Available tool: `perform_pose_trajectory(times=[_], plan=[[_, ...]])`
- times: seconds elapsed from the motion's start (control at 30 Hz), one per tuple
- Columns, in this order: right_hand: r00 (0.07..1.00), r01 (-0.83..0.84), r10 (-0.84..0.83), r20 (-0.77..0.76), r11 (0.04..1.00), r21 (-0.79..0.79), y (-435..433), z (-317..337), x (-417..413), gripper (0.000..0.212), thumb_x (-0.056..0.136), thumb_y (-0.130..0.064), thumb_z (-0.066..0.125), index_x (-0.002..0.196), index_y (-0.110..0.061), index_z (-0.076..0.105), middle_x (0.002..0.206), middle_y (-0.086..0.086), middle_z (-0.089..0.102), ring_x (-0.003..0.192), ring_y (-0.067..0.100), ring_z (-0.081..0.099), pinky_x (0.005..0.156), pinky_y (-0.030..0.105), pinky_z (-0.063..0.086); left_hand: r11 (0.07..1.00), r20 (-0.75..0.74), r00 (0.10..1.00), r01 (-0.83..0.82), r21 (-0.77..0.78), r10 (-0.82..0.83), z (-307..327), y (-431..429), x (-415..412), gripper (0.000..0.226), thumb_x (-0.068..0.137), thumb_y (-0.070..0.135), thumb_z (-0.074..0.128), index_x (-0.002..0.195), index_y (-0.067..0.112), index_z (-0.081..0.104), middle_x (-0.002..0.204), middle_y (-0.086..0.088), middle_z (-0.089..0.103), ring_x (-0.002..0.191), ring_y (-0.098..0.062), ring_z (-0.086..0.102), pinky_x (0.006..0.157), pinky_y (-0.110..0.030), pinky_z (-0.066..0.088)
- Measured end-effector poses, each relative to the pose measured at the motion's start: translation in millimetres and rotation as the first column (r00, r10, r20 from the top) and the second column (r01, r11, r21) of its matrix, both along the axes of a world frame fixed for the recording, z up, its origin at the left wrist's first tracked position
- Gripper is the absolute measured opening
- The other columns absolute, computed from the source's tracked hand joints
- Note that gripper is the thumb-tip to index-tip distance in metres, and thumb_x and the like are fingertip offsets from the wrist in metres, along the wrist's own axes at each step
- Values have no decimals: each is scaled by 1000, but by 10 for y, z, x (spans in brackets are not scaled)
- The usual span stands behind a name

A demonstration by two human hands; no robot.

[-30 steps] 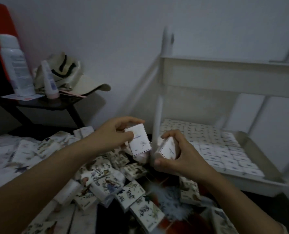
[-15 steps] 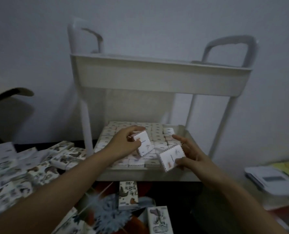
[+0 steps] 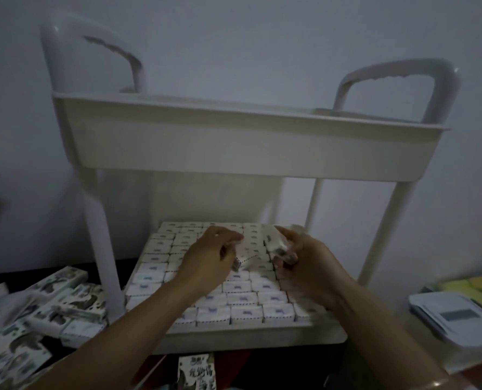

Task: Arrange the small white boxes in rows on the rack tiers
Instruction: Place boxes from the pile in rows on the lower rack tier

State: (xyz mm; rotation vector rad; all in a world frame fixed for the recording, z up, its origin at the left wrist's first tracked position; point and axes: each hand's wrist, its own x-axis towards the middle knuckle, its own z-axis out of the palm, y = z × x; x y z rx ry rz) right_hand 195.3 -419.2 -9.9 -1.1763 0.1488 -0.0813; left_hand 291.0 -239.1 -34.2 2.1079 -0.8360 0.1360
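- head view showed the left hand (image 3: 206,257) pinching a tilted box (image 3: 245,254) over the packed rows (image 3: 242,298) on the rack's lower tier (image 3: 248,337). the right hand (image 3: 304,260) gripped a second box (image 3: 276,243) just beside it, fingers curled round it.
- the layer beneath looked nearly full, so a careless set-down could have nudged neighbouring boxes askew and broken the rows.
- the hands were close together, so one could have knocked the other's box loose.
- the upper tier (image 3: 234,147) hung overhead, and a lifted wrist might have struck it.
- dim light and blur hid any open slot, so a box might have landed on top of a row rather than in line.
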Motion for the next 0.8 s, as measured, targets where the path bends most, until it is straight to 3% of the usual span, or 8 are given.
perform_pose_trajectory(times=[0.13, 0.27, 0.37, 0.43, 0.5, 0.6, 0.7, 0.8], plan=[[983, 84, -137, -125, 930, -358, -135, 136, 402, 55, 80, 12, 58, 130, -10, 51, 96, 10, 57, 64, 13, 47, 52, 22, 38, 995, -128, 992, 3, -104, -16, -29, 19, 42, 27, 103, 20, 41, 112, 29, 65, 100, 13, 61, 70, 5, 65, 69, -4, 42], [949, 278, -305, 81, 689, -669, -296, 312, 710, 16, 88, -20, 68, 100, -14, 59, 85, 1, 59, 62, 8, 53, 52, 19, 43, 994, -140, 990, 20, -106, -34, -40, 22, 29, 29, 101, 18, 42, 118, 31, 62, 99, 21, 58, 73, 5, 64, 74, -7, 45], [906, 304, -396, 151, 360, -882, -469, 334, 982, 48, 96, -49, 47, 93, -3, 62, 86, 11, 62, 79, 25, 58, 75, 35, 48, 993, -129, 990, 39, -107, -53, -46, 24, 28, 33, 100, 13, 41, 121, 28, 62, 110, 21, 54, 75, 2, 64, 84, -16, 49], [897, 241, -412, 160, 154, -958, -508, 259, 1088, 59, 98, -55, 36, 83, -3, 60, 84, 16, 64, 83, 31, 59, 78, 38, 49, 991, -126, 990, 45, -122, -60, -58, 29, 32, 34, 100, 10, 41, 120, 27, 62, 113, 17, 53, 75, 1, 65, 84, -15, 48], [909, 288, -358, 212, 175, -941, -492, 132, 1110, 47, 98, -48, 43, 78, -8, 57, 76, 6, 60, 74, 23, 57, 63, 29, 45, 991, -119, 991, 45, -127, -60, -68, 26, 48, 34, 99, 8, 43, 118, 28, 62, 115, 15, 54, 75, 1, 65, 86, -15, 47], [904, 396, -302, 303, 318, -862, -529, -66, 1065, 15, 98, -27, 52, 107, -16, 58, 89, -8, 59, 76, 5, 55, 56, 9, 37, 991, -113, 992, 34, -126, -48, -100, 18, 79, 36, 95, 6, 47, 116, 31, 62, 115, 20, 52, 86, -5, 65, 95, -25, 48], [904, 403, -292, 311, 344, -848, -627, -164, 1060, 22, 99, -22, 51, 120, -18, 54, 103, -5, 60, 94, 14, 59, 67, 19, 44, 990, -91, 995, 38, -137, -51, -132, 26, 99, 38, 92, 6, 49, 115, 33, 63, 116, 24, 51, 95, -11, 63, 98, -34, 49], [942, 293, -271, 199, 375, -879, -633, -201, 1041, 16, 98, -20, 50, 114, -24, 52, 96, -4, 61, 91, 18, 60, 70, 28, 48, 986, -57, 997, 49, -158, -59, -118, 47, 81, 39, 88, 12, 49, 109, 43, 61, 116, 28, 52, 93, -10, 64, 95, -35, 51]])
